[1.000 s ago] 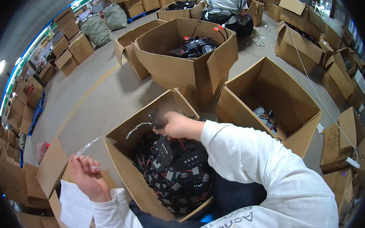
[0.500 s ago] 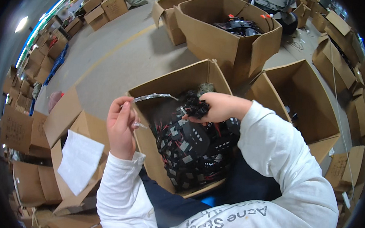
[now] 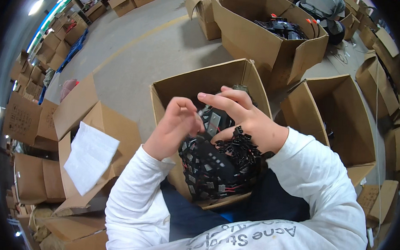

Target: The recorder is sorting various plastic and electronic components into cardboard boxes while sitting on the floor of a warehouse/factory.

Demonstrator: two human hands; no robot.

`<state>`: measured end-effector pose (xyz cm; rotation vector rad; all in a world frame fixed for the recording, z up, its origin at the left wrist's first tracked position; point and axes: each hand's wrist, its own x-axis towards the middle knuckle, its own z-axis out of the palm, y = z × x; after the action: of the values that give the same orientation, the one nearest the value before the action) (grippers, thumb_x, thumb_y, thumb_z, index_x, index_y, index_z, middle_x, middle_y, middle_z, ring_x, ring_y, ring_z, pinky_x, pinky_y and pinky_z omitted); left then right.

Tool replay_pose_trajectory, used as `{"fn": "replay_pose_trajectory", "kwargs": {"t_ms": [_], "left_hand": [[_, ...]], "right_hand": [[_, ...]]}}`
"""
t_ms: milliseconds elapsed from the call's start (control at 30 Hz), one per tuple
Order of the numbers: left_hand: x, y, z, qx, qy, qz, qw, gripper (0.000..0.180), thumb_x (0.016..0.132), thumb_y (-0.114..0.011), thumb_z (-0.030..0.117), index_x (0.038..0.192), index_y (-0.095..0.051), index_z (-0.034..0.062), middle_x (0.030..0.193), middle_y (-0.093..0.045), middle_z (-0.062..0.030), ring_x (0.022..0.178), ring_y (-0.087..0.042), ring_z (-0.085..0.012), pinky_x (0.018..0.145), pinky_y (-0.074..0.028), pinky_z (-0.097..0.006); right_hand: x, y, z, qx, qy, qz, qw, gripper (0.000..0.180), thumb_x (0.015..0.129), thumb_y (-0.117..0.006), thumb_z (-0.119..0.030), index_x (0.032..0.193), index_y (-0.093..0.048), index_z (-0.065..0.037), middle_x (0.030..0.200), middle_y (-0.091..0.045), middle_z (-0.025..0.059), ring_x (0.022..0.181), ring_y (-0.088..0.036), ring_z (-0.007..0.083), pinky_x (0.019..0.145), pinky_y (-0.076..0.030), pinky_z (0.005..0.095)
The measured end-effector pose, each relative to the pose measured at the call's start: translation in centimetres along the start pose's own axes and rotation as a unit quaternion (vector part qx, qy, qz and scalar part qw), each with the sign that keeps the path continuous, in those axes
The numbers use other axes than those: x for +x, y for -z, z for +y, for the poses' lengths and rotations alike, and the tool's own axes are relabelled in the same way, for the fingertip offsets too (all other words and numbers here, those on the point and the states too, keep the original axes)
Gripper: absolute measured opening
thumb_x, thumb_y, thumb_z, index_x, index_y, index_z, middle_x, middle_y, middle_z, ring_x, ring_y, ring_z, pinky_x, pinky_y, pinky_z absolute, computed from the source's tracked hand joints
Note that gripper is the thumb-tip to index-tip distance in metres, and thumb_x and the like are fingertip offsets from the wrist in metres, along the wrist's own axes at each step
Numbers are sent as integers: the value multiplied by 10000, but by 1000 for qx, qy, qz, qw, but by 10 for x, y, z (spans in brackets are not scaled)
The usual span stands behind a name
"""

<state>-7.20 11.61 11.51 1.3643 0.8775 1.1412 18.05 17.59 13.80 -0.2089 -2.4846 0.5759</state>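
My right hand is over the box with its upper fingers stretched to the left. A bundle of small black connectors lies over its thumb side, apparently held there. Facing it, my left hand is curled, fingertips close to my right fingers. What it pinches is blurred; a small shiny bit shows between the hands. Below them stands an open cardboard box between my legs. Many black parts with silvery metal patches and some red wires fill it.
At my right is another open carton. A larger carton with black parts stands beyond, near a crouching person. A white sheet lies on an open carton at my left. Stacked boxes line both sides.
The clear plastic strip stretched from my left hand no longer shows. My left hand has moved right, close to my right hand. The right hand's upper fingers have opened out, and the connectors sit lower.
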Motion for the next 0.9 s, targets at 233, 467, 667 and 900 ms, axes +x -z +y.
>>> {"fn": "replay_pose_trajectory", "kwargs": {"t_ms": [233, 467, 667, 900], "left_hand": [[-21, 1, 19, 170, -65, -94, 979, 232, 1035, -515, -41, 1203, -413, 82, 946, -590, -72, 836, -576, -147, 764, -507, -309], [-13, 1, 38, 483, -52, 12, 874, 91, 955, -675, 132, 965, -671, 42, 823, -697, -157, 772, -693, -361, 657, -530, -394], [-14, 10, 28, 443, -42, 25, 895, 106, 952, -652, 131, 967, -712, 45, 838, -698, -144, 779, -696, -319, 693, -535, -371], [-20, -12, 32, 424, -18, -12, 905, 177, 965, -642, 181, 920, -692, 17, 813, -678, -150, 741, -654, -326, 688, -520, -375]], "right_hand": [[-2, -37, 9, 212, -61, 0, 975, 302, 733, -823, -89, 973, -644, -55, 949, -539, 109, 858, -566, 312, 763, -473, 388], [3, 0, 15, -168, 60, 65, 982, 543, 823, -778, -256, 1358, -685, -249, 743, -473, -2, 737, -555, 206, 633, -424, 372], [9, 18, 22, -336, 94, 94, 932, 385, 831, -751, -293, 1214, -722, -268, 713, -468, -50, 708, -528, 153, 711, -401, 323], [-8, 37, 54, -348, -91, 161, 919, 229, 717, -815, -366, 706, -721, -157, 645, -624, 37, 641, -634, 259, 600, -475, 402]]}}
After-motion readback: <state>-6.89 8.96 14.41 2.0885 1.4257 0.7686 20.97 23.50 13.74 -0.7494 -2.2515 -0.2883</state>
